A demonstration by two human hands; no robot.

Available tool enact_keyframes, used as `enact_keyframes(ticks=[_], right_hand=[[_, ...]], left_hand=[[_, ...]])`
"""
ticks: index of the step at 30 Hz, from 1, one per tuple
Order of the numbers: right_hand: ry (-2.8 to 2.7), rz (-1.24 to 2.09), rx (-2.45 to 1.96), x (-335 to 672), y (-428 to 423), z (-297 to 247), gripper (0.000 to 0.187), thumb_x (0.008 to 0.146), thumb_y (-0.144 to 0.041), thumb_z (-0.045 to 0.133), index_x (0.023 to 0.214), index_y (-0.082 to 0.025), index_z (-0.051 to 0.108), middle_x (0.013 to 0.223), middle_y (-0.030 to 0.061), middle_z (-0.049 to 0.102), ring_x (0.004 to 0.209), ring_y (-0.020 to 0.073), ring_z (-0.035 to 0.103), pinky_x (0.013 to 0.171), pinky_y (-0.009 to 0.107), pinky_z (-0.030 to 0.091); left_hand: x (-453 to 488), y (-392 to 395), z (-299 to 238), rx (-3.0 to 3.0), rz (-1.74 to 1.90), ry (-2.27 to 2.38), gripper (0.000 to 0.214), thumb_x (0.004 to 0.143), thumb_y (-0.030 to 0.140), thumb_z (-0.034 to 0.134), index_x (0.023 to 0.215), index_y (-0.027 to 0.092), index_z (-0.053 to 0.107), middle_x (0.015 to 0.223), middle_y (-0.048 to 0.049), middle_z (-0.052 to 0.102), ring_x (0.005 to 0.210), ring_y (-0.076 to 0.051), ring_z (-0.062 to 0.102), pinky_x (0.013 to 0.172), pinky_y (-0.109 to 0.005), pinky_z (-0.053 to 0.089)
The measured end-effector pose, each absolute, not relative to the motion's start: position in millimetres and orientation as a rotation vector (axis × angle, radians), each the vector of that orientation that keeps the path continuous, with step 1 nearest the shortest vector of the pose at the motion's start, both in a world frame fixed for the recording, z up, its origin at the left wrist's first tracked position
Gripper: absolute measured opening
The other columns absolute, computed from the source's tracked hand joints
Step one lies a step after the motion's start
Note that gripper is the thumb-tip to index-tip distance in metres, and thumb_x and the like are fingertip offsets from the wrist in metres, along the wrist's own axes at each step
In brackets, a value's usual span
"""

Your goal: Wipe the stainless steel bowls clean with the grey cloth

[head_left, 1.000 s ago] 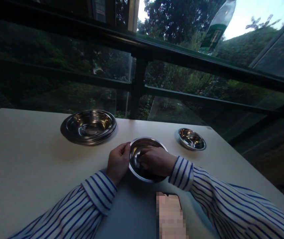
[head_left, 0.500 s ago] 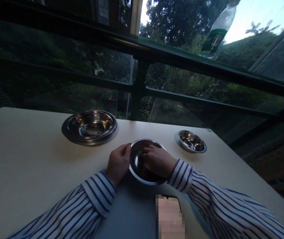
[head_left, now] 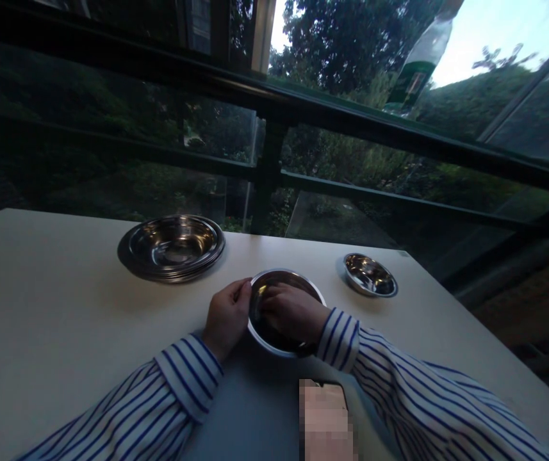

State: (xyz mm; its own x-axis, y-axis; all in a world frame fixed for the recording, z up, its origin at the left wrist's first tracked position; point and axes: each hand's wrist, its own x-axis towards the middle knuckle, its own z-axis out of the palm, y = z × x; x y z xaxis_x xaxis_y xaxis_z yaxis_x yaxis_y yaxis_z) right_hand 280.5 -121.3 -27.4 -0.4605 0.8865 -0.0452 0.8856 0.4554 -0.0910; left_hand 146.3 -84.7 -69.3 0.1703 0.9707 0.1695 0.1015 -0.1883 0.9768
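Note:
A shiny metal bowl [head_left: 265, 330] stands on the table in front of me, tilted slightly. My left hand [head_left: 229, 314] pinches its left rim between thumb and fingers. Inside the bowl is my right hand [head_left: 293, 310], its fingers curled down toward the left inner wall. The fingertips are shaded and partly hidden, so whatever they may hold does not show. Both my sleeves have blue and white stripes.
A stack of metal bowls [head_left: 175, 250] sits at the back left of the white table [head_left: 63, 307]. One small metal bowl [head_left: 370, 275] lies at the right. Nearest me is a phone [head_left: 327, 416], its screen blurred out. A bottle [head_left: 418, 67] stands on the railing [head_left: 341, 109] beyond.
My right hand has moved left inside the bowl, toward its left wall. My left hand keeps its hold on the rim.

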Motion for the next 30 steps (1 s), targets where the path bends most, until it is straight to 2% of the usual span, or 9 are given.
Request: enact_keyframes(ticks=[7,14,20,24,30], right_hand=[[-2.892,0.349,-1.379,284,-137,-20,0.018,0.076,-0.011,0.048,0.078,-0.015,0.066,0.083,0.0050,0.063,0.080,0.0142,0.055,0.075,0.025,0.039],[-2.762,-0.074,-1.685,279,-118,-27,0.021,0.079,-0.015,0.046,0.092,-0.015,0.062,0.097,0.0071,0.060,0.091,0.0168,0.052,0.079,0.027,0.039],[-2.736,-0.216,-1.933,285,-124,-17,0.024,0.082,-0.015,0.041,0.083,-0.011,0.064,0.089,0.0154,0.060,0.086,0.0240,0.054,0.071,0.034,0.041],[-2.811,-0.155,-1.995,286,-131,-9,0.024,0.081,-0.017,0.043,0.079,-0.013,0.066,0.084,0.0143,0.063,0.082,0.0254,0.057,0.065,0.035,0.042],[-3.005,0.068,-1.887,293,-138,-2,0.016,0.072,-0.014,0.052,0.077,-0.013,0.067,0.073,0.0112,0.066,0.068,0.0189,0.061,0.058,0.026,0.041]], left_hand=[[148,-87,-70,1.473,1.141,1.106,0.028,0.074,0.031,0.049,0.086,0.013,0.067,0.083,-0.0062,0.070,0.076,-0.019,0.063,0.069,-0.028,0.047],[146,-83,-68,1.496,1.123,1.050,0.028,0.073,0.030,0.050,0.087,0.013,0.067,0.087,-0.0061,0.070,0.078,-0.019,0.063,0.072,-0.029,0.046],[145,-83,-70,1.570,1.135,1.106,0.030,0.075,0.032,0.048,0.090,0.012,0.066,0.088,-0.0072,0.070,0.080,-0.019,0.063,0.074,-0.028,0.046],[145,-84,-70,1.576,1.134,1.087,0.029,0.075,0.033,0.049,0.089,0.014,0.067,0.087,-0.0065,0.070,0.079,-0.019,0.063,0.072,-0.028,0.047],[145,-84,-70,1.547,1.119,1.065,0.029,0.074,0.032,0.050,0.088,0.014,0.067,0.086,-0.0062,0.070,0.078,-0.019,0.063,0.072,-0.028,0.047]])
